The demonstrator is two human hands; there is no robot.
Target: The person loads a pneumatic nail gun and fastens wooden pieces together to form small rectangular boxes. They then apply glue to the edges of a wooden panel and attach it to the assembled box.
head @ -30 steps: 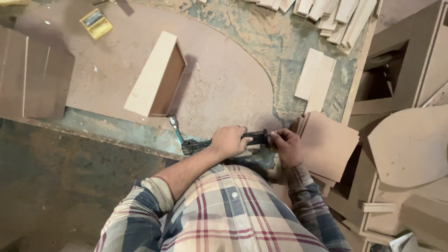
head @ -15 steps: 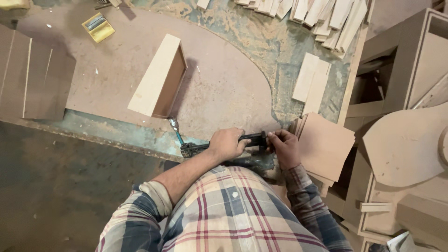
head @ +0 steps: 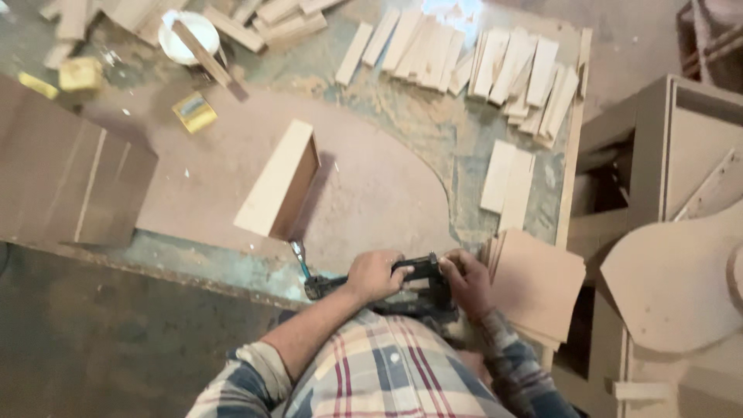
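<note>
Left hand: the left hand (head: 374, 274) lies over the handle end of the black tool, fingers curled and clenched around it.
Right hand: the right hand (head: 467, 280) closes on the other end of the same tool, fingers bent around the dark metal; what the fingertips do exactly, I cannot tell.
Tool: the black nail gun (head: 414, 279) is a dark, angular metal tool, held between both hands close to the person's body, at the near edge of the workbench. A short teal fitting (head: 299, 258) with a shiny metal tip stands out from its left end.
Workbench: the workbench (head: 433, 139) has a rough top, greenish and covered with sawdust.
Curved board: a large brown fibreboard panel (head: 364, 186) lies flat on the bench; its surface is smooth and matte, and its right edge is cut in a round curve.
Box: a long open wooden box (head: 277, 188), pale outside and darker inside, stands on the curved board, well apart from the hands.
Square boards: a stack of thin square fibreboard sheets (head: 538, 282) lies just beside the right hand.
Strips: many short pale wooden strips (head: 495, 66) lie side by side at the far edge of the bench.
Sleeves: the person wears a checked shirt (head: 371, 371), soft cloth, the left sleeve rolled up.
</note>
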